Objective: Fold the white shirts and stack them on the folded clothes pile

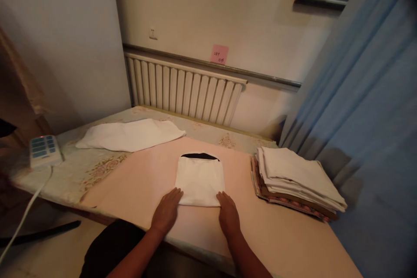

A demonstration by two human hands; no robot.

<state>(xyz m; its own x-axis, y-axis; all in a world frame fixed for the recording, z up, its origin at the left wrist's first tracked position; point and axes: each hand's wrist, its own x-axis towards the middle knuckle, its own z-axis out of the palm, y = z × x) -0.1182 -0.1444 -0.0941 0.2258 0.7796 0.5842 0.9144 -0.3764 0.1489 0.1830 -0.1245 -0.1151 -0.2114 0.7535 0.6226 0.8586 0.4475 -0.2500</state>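
Note:
A folded white cloth (pixel 200 182) lies on the pink sheet covering the table, roughly square, with a rounded top where a black strip shows. At its lower left corner is my left hand (pixel 167 212), its fingertips closed on the edge. My right hand (pixel 229 213) holds the lower right corner in the same way. Both thumbs are mostly hidden. To the right sits a stack of folded cloths (pixel 293 169), white on top with brown and patterned layers beneath. Another white cloth (pixel 130 135) is spread loosely at the back left.
The table has a floral cover (pixel 107 169) under the pink sheet (pixel 140 182). A white power strip (pixel 44 151) with a cable lies at the left end. Behind stand a radiator (pixel 185 89) and wall; a blue curtain (pixel 368 108) hangs on the right.

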